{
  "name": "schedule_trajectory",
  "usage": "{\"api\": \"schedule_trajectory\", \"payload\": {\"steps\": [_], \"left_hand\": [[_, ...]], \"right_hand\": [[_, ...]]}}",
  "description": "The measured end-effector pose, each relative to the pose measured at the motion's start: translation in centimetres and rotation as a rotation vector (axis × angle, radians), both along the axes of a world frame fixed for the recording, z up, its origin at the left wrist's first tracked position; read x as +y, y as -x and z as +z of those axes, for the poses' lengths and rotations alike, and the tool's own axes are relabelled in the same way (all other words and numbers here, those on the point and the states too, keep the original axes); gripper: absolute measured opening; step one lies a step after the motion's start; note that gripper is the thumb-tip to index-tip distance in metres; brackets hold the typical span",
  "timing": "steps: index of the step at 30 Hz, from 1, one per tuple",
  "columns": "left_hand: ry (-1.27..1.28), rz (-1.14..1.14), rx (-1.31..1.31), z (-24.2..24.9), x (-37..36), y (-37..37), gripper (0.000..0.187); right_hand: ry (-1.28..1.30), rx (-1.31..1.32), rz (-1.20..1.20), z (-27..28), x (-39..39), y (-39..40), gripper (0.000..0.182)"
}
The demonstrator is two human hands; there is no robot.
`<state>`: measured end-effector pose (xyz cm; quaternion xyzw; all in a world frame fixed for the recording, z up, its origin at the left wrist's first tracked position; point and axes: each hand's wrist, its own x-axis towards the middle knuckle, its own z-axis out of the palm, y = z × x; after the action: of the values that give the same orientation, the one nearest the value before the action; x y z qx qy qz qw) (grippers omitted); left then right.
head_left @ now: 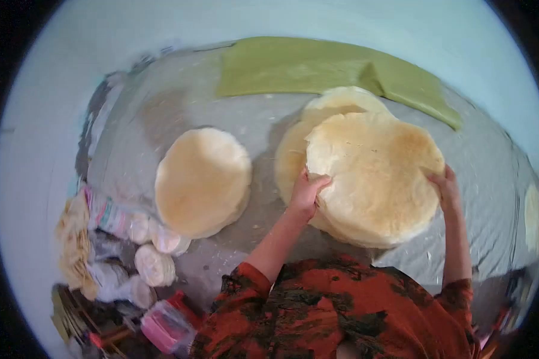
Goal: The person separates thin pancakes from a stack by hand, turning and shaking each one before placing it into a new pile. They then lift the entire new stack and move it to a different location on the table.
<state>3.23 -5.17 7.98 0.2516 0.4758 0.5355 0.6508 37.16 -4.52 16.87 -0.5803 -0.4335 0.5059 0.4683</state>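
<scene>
Broadly, a wrinkled grey sheet [263, 119] is spreading across the middle of the view. At twelve to one o'clock, a green cloth [281, 66] is lying along its far edge, with one fold standing up. Toward three o'clock, a big round flatbread [374, 173] is covering most of a flatbread pile [290, 155], which is showing past its ten-to-twelve o'clock side. At nine o'clock, well apart from the left hand, a smaller flatbread stack [203, 179] is resting on the sheet. Toward eight o'clock, bagged rounds [141, 227] are lying just beside that stack, and at seven a pink packet [164, 326] is sitting. Both hands are gripping the big flatbread: the left hand [308, 192] is pinching its nine o'clock edge, thumb on top, while the right hand [445, 186] is pinching its three o'clock edge.
</scene>
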Motion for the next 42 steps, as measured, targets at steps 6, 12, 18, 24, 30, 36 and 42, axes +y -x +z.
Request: {"api": "schedule_trajectory", "payload": {"steps": [6, 12, 18, 24, 30, 36, 42], "left_hand": [[-0.173, 0.199, -0.076, 7.2, -4.9, 17.7, 0.051], [-0.219, 0.439, 0.158, 10.5, -9.1, 34.6, 0.047], [0.029, 0.459, 0.314, -5.3, -11.0, 43.9, 0.046], [0.087, 0.544, 0.360, -5.8, -11.9, 42.3, 0.050], [0.030, 0.791, 0.571, -6.1, -12.5, 41.5, 0.055], [0.116, 0.912, 0.631, -7.7, -19.4, 30.5, 0.064], [0.374, 0.381, 0.304, -6.7, -19.9, 25.1, 0.033]], "right_hand": [[-0.138, 0.101, 0.219, 5.0, 2.7, 18.3, 0.045], [-0.100, 0.364, 0.483, 2.0, 6.9, 36.5, 0.043], [0.222, 0.227, 0.582, -11.2, 9.1, 45.5, 0.043], [0.184, -0.150, 0.518, -16.1, 9.9, 45.6, 0.051], [0.314, -0.194, 0.501, -12.1, 8.9, 45.0, 0.057], [-0.541, -0.647, 0.392, -11.7, 10.9, 44.6, 0.048], [-0.546, -0.785, 0.770, -6.7, 14.2, 53.9, 0.050]]}}
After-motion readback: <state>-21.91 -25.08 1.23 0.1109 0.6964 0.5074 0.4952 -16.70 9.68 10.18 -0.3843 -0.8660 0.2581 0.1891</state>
